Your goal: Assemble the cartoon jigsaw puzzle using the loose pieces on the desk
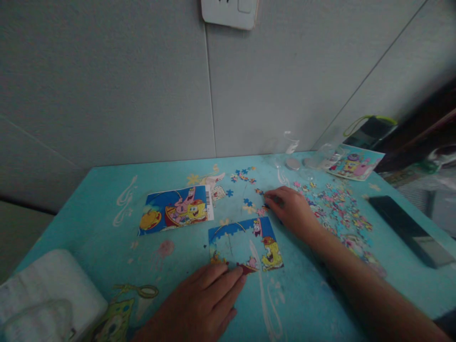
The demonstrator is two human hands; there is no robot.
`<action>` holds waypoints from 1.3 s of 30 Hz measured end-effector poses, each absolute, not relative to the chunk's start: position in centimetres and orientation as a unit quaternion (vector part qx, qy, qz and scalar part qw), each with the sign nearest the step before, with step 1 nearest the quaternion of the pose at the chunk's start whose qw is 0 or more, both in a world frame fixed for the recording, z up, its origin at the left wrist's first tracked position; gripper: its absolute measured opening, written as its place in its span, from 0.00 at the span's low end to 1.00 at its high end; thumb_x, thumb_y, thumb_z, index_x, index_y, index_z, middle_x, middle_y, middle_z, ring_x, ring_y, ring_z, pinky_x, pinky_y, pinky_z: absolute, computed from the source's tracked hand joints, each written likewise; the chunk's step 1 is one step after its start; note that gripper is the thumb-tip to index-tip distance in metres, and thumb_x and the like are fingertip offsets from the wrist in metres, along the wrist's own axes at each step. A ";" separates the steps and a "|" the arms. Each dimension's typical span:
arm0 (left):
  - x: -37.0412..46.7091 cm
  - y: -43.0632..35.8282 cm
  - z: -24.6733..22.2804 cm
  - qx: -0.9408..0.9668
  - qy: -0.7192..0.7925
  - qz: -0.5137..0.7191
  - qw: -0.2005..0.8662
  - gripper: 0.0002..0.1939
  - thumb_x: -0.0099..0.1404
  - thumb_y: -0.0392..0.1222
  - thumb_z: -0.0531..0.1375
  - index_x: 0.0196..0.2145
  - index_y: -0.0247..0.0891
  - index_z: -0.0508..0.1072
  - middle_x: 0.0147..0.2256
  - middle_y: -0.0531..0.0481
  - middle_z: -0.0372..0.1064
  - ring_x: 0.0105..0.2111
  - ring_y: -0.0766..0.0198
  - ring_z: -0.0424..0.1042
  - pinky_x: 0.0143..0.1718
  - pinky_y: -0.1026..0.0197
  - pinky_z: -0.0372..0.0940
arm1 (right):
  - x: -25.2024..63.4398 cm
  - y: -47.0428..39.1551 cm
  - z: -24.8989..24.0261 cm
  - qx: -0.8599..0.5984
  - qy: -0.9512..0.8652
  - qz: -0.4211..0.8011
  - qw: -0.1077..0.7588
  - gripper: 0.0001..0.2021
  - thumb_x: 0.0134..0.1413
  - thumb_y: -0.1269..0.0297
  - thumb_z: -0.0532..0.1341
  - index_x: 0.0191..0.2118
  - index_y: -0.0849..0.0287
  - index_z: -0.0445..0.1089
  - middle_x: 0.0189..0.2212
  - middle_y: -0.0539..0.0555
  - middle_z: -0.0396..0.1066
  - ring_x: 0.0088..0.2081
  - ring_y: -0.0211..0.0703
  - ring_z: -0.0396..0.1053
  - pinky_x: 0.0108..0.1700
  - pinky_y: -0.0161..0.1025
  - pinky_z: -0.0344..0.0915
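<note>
A partly assembled jigsaw puzzle (pixel 272 252) lies on the turquoise table, its border joined around an open middle. My left hand (pixel 210 297) rests at its lower edge, fingers stretched out and lying flat near the red piece. Beyond the puzzle's upper right, my right hand (pixel 288 206) has its thumb and fingertips pinched together at some small loose pieces; what they hold is too small to name. To the left lies a reference picture card (pixel 185 206). Small blue pieces (pixel 247 203) are scattered between the card and my right hand.
A large heap of loose pieces (pixel 335 204) spreads right of my right forearm. Farther right lies a dark phone (pixel 406 228). Clear plastic containers (pixel 290 142) and a second picture card (pixel 356 163) stand near the wall. A white package (pixel 53 289) occupies the front left.
</note>
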State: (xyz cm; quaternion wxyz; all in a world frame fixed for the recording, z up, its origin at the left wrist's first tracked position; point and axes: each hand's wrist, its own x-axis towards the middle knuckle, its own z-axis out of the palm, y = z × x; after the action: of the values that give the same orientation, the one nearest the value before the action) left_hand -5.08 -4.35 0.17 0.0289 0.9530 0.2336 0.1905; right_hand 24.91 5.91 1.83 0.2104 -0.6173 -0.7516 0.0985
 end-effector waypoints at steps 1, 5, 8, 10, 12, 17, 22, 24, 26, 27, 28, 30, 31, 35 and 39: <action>-5.1 -4.4 0.0 0.953 0.234 0.189 0.033 0.19 0.75 0.41 0.57 0.61 0.37 0.69 0.58 0.50 0.71 0.52 0.60 0.71 0.55 0.57 0.68 | 24.6 6.4 1.9 -0.618 -0.754 0.096 0.201 0.13 0.65 0.61 0.59 0.48 0.58 0.78 0.42 0.59 0.77 0.43 0.50 0.74 0.48 0.46 0.68; -5.1 -4.5 -0.2 0.953 0.240 0.181 0.042 0.21 0.74 0.42 0.57 0.62 0.37 0.69 0.57 0.49 0.72 0.52 0.59 0.70 0.56 0.56 0.68 | 23.9 8.1 2.3 -0.635 -0.749 0.096 0.166 0.11 0.63 0.59 0.61 0.43 0.57 0.80 0.40 0.58 0.78 0.41 0.50 0.73 0.45 0.46 0.67; -5.0 -4.6 0.1 0.952 0.238 0.186 0.045 0.19 0.75 0.42 0.56 0.60 0.35 0.70 0.57 0.50 0.73 0.51 0.58 0.71 0.54 0.56 0.69 | 24.0 8.7 2.4 -0.640 -0.743 0.109 0.162 0.10 0.62 0.59 0.62 0.39 0.57 0.80 0.37 0.58 0.78 0.37 0.49 0.73 0.42 0.44 0.66; -5.0 -4.6 0.2 0.953 0.235 0.184 0.049 0.19 0.75 0.42 0.56 0.59 0.34 0.70 0.57 0.50 0.73 0.51 0.57 0.71 0.53 0.56 0.69 | 24.1 8.8 2.5 -0.642 -0.739 0.122 0.162 0.09 0.60 0.60 0.64 0.38 0.58 0.79 0.35 0.57 0.78 0.35 0.48 0.73 0.39 0.43 0.66; -5.0 -4.7 0.2 0.954 0.234 0.179 0.051 0.19 0.75 0.43 0.56 0.60 0.34 0.70 0.57 0.51 0.72 0.51 0.56 0.71 0.54 0.55 0.69 | 24.2 8.7 2.7 -0.642 -0.736 0.140 0.163 0.07 0.59 0.61 0.64 0.37 0.58 0.79 0.33 0.55 0.79 0.33 0.46 0.73 0.37 0.41 0.65; -5.1 -4.8 0.2 0.957 0.233 0.163 0.064 0.21 0.74 0.43 0.58 0.61 0.35 0.68 0.58 0.48 0.71 0.54 0.55 0.69 0.56 0.53 0.67 | 23.5 6.4 4.0 -0.624 -0.728 0.207 0.194 0.07 0.61 0.62 0.63 0.37 0.57 0.79 0.32 0.52 0.79 0.31 0.42 0.73 0.36 0.39 0.65; -5.1 -5.0 0.0 0.956 0.235 0.161 0.066 0.22 0.73 0.43 0.60 0.61 0.33 0.68 0.56 0.44 0.72 0.55 0.54 0.69 0.56 0.53 0.66 | 21.4 2.2 4.6 -0.549 -0.723 0.356 0.222 0.08 0.64 0.61 0.62 0.40 0.54 0.79 0.34 0.49 0.80 0.34 0.40 0.74 0.37 0.37 0.67; -5.0 -5.2 0.0 0.955 0.237 0.165 0.061 0.23 0.73 0.45 0.60 0.61 0.33 0.67 0.55 0.44 0.72 0.54 0.54 0.69 0.56 0.53 0.66 | 20.5 0.9 4.3 -0.515 -0.735 0.391 0.202 0.07 0.64 0.62 0.63 0.40 0.52 0.80 0.35 0.48 0.79 0.34 0.39 0.74 0.38 0.36 0.68; -4.9 -5.4 0.0 0.955 0.238 0.168 0.054 0.23 0.74 0.45 0.59 0.61 0.31 0.67 0.54 0.43 0.72 0.53 0.53 0.69 0.55 0.52 0.66 | 19.8 0.3 4.0 -0.497 -0.738 0.415 0.191 0.07 0.64 0.63 0.63 0.40 0.52 0.80 0.34 0.47 0.79 0.34 0.39 0.74 0.38 0.36 0.68; -4.8 -5.4 0.1 0.955 0.238 0.169 0.049 0.22 0.74 0.44 0.58 0.61 0.30 0.67 0.54 0.43 0.72 0.52 0.53 0.69 0.55 0.52 0.66 | 19.6 0.2 3.8 -0.493 -0.735 0.425 0.188 0.07 0.64 0.63 0.63 0.40 0.52 0.80 0.34 0.47 0.79 0.34 0.38 0.75 0.38 0.36 0.68; -4.7 -5.5 0.1 0.955 0.238 0.171 0.044 0.21 0.75 0.42 0.57 0.61 0.30 0.68 0.53 0.43 0.72 0.51 0.53 0.69 0.54 0.52 0.66 | 19.5 0.1 3.6 -0.491 -0.732 0.434 0.186 0.07 0.64 0.64 0.63 0.40 0.51 0.80 0.34 0.47 0.79 0.34 0.38 0.75 0.38 0.35 0.68; -4.6 -5.5 0.2 0.954 0.239 0.175 0.031 0.18 0.75 0.37 0.54 0.60 0.29 0.68 0.51 0.43 0.73 0.49 0.54 0.70 0.53 0.52 0.67 | 19.4 0.2 3.4 -0.491 -0.726 0.446 0.179 0.07 0.64 0.64 0.63 0.40 0.51 0.80 0.34 0.46 0.80 0.34 0.38 0.75 0.38 0.35 0.69; -4.5 -5.5 0.3 0.955 0.238 0.176 0.025 0.18 0.75 0.35 0.53 0.60 0.29 0.68 0.51 0.43 0.73 0.49 0.54 0.70 0.52 0.52 0.67 | 19.3 0.2 3.3 -0.490 -0.725 0.451 0.176 0.07 0.64 0.64 0.63 0.40 0.51 0.80 0.34 0.46 0.80 0.34 0.38 0.75 0.38 0.35 0.69; -4.4 -5.5 0.3 0.957 0.233 0.171 0.002 0.17 0.75 0.32 0.51 0.58 0.27 0.70 0.51 0.41 0.71 0.47 0.53 0.69 0.49 0.51 0.68 | 19.2 0.2 3.3 -0.489 -0.726 0.452 0.171 0.06 0.64 0.65 0.63 0.40 0.52 0.80 0.34 0.47 0.80 0.34 0.38 0.75 0.37 0.35 0.69; -4.3 -5.6 0.3 0.956 0.242 0.168 -0.002 0.14 0.75 0.33 0.53 0.53 0.30 0.73 0.43 0.45 0.71 0.42 0.56 0.69 0.47 0.50 0.67 | 19.0 -0.1 3.3 -0.486 -0.742 0.429 0.170 0.06 0.63 0.67 0.64 0.40 0.52 0.80 0.35 0.47 0.80 0.34 0.37 0.75 0.37 0.35 0.69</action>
State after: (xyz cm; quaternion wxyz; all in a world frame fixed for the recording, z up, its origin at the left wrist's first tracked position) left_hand -4.29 -5.56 0.34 -0.0017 0.9557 0.2418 0.1679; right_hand 19.04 -0.08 3.29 0.1701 -0.4861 -0.7423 0.4287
